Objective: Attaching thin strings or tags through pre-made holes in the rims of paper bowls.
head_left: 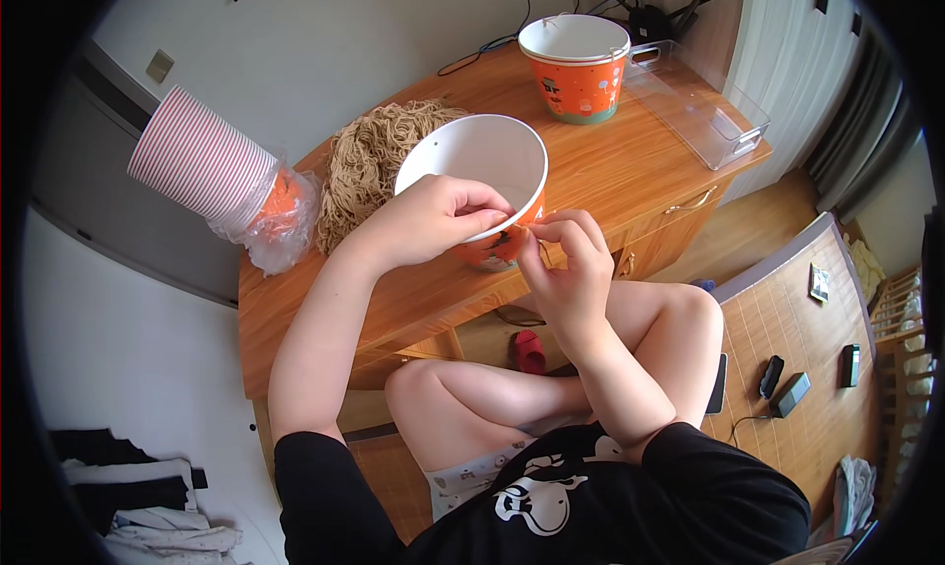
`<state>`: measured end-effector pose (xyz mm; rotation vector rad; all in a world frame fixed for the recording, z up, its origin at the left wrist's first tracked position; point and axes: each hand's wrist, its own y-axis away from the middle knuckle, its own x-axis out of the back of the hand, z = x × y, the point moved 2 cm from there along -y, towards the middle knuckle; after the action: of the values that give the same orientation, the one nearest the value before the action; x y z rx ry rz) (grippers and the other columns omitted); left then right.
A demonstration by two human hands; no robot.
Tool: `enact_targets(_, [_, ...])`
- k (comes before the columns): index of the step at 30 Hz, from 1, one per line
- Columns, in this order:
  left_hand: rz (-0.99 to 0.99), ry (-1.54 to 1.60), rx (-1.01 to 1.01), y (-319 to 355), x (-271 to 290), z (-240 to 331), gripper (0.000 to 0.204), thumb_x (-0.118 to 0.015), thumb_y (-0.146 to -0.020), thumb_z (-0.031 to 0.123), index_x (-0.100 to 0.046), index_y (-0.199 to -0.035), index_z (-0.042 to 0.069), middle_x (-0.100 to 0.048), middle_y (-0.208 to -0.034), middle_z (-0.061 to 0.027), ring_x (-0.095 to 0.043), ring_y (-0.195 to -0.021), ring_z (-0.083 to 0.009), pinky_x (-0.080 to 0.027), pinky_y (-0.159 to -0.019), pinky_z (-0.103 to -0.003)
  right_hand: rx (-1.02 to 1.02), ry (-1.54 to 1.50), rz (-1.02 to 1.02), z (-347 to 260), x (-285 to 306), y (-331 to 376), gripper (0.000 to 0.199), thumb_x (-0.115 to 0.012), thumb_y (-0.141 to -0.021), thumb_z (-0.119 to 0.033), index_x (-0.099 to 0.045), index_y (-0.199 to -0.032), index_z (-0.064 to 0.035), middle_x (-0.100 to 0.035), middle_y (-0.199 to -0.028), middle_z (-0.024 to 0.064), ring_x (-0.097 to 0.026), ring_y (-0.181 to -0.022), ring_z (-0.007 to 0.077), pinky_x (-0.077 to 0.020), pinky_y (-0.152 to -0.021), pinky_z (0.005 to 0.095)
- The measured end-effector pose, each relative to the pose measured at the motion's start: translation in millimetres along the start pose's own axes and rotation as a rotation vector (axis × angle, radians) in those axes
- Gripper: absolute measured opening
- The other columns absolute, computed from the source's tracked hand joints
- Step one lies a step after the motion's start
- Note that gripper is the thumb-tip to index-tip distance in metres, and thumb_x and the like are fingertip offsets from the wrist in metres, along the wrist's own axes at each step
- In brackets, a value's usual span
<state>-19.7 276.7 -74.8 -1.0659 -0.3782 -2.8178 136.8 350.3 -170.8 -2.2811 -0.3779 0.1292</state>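
Note:
A white-lined orange paper bucket (472, 142) stands before me on the wooden desk, with a small hole in its wall near the far left rim. My left hand (443, 211) reaches over the near rim, its thumb and fingertips closed together against the inner wall. Just outside the same rim, my right hand (571, 260) is closed in a pinch by the printed wall. What either pinch holds is too small to make out. Beside the bucket lies a loose heap of tan cord (369, 161).
Nested paper buckets (202, 156), partly in a clear plastic bag (281, 235), lean at the desk's left end. More orange buckets (576, 83) with cord at the rim stand at the back, next to a clear tray (704, 112). A black router (650, 22) sits behind.

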Motion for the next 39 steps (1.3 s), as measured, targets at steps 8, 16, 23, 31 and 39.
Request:
enact_targets(8, [-0.029, 0.057, -0.012, -0.7, -0.3, -3.8, 0.025, -0.061, -0.101, 0.019, -0.070, -0.116, 0.001, -0.074, -0.100, -0.0067, -0.066, -0.091, -0.0110, -0.052, -0.085, -0.028, 0.054, 0.038, 0.007, -2.0, -4.3, 1.1, 0.018, -0.079, -0.077, 0.000, -0.067, -0.089, -0.0041, -0.065, -0.086, 0.0091, -0.063, -0.080, 0.0265, -0.0518, -0.070, 0.0361])
enact_targets(16, [-0.002, -0.033, -0.021, -0.4, 2.8, 4.6, 0.021, -0.061, -0.099, 0.018, -0.069, -0.104, -0.001, -0.073, -0.090, -0.0061, -0.065, -0.082, -0.0121, -0.052, -0.079, -0.028, 0.129, 0.124, 0.003, -3.1, -1.6, -0.2, 0.016, -0.079, -0.079, -0.004, -0.069, -0.092, -0.0047, -0.068, -0.089, 0.0096, -0.064, -0.079, 0.0270, -0.0519, -0.069, 0.0370])
enact_targets(23, [0.094, -0.117, -0.141, -1.2, -1.0, -7.9, 0.017, -0.058, -0.101, 0.016, -0.062, -0.100, 0.000, -0.070, -0.089, -0.0075, -0.065, -0.082, -0.0155, -0.052, -0.078, -0.030, -0.374, -0.236, -0.245, 2.4, -3.5, 2.5, 0.015, -0.070, -0.091, -0.005, -0.064, -0.106, -0.0022, -0.064, -0.079, 0.0088, -0.060, -0.067, 0.0169, -0.0487, -0.064, 0.0281])
enact_targets(31, [0.333, -0.271, -0.517, 8.1, 2.7, 2.5, 0.004, -0.062, -0.096, 0.005, -0.065, -0.099, 0.005, -0.067, -0.094, -0.0070, -0.065, -0.091, -0.0201, -0.052, -0.082, -0.032, -0.235, -0.201, -0.393, -5.7, 16.6, -40.5, 0.029, -0.068, -0.095, -0.008, -0.057, -0.122, -0.0019, -0.050, -0.066, 0.0039, -0.049, -0.058, 0.0105, -0.0422, -0.055, 0.0269])
enact_targets(39, [0.861, -0.651, -0.851, 15.3, -17.6, -6.9, 0.029, -0.075, -0.081, 0.008, -0.071, -0.107, 0.019, -0.064, -0.099, 0.0005, -0.062, -0.088, -0.0201, -0.048, -0.078, -0.035, -0.466, -0.316, -0.596, -10.2, 2.2, -51.8, 0.014, -0.068, -0.097, -0.011, -0.066, -0.097, 0.0029, -0.059, -0.073, -0.0019, -0.047, -0.062, 0.0038, -0.0386, -0.054, 0.0230])
